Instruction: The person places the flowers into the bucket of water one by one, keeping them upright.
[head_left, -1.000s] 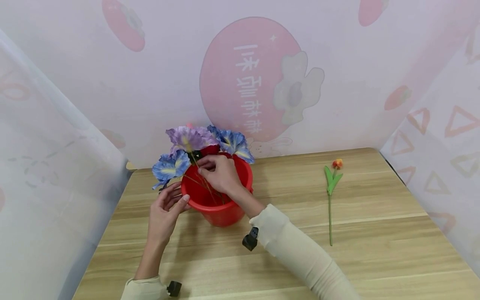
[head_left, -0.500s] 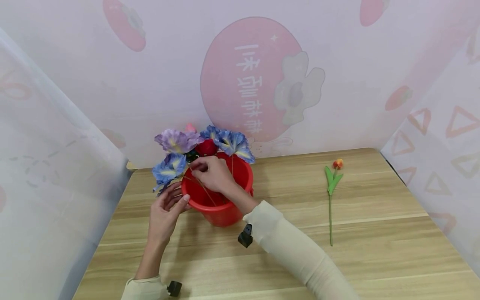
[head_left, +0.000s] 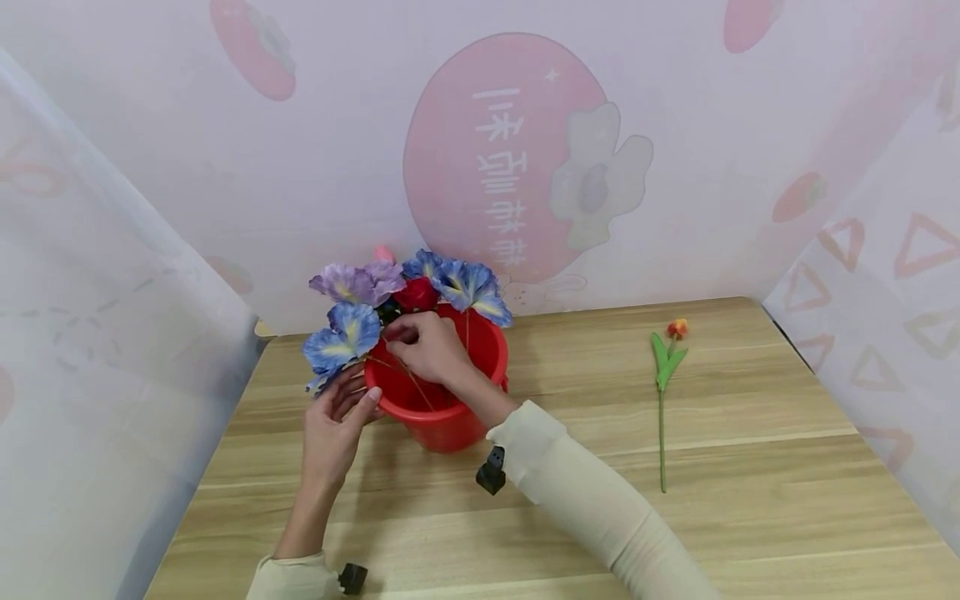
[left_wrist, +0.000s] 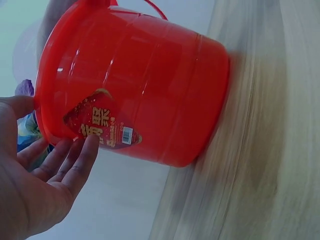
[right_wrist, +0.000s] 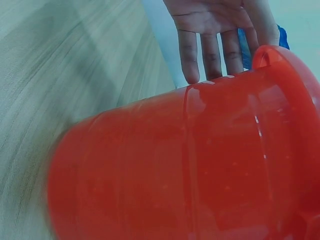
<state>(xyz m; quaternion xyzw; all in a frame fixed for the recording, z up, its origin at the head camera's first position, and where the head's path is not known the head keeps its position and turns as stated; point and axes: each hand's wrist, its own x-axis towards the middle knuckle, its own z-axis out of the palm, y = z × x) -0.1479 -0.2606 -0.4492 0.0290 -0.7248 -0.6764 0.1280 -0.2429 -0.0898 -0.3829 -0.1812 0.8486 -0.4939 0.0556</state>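
Note:
A red bucket point(head_left: 442, 429) stands on the table with artificial flowers leaning out of its far and left sides. My right hand point(head_left: 431, 346) reaches over its mouth and pinches the thin stem of a purple iris point(head_left: 356, 283). Against the bucket's left side rests my left hand point(head_left: 333, 425), its thumb at the rim and its fingers spread along the outer wall in the left wrist view. Blue irises point(head_left: 341, 337) hang over the left rim, and others point(head_left: 468, 287) stand at the back right. Between them sits a red rose point(head_left: 417, 294).
An orange-red tulip point(head_left: 662, 375) with green leaves lies on the wooden table point(head_left: 585, 500), right of the bucket. A pink bud point(head_left: 384, 253) shows behind the irises. Printed fabric walls point(head_left: 697, 167) rise around the table's back and sides.
With the purple iris, my right hand has moved left, and the bloom now leans farther left, uncovering the red rose. My left hand stays at the bucket.

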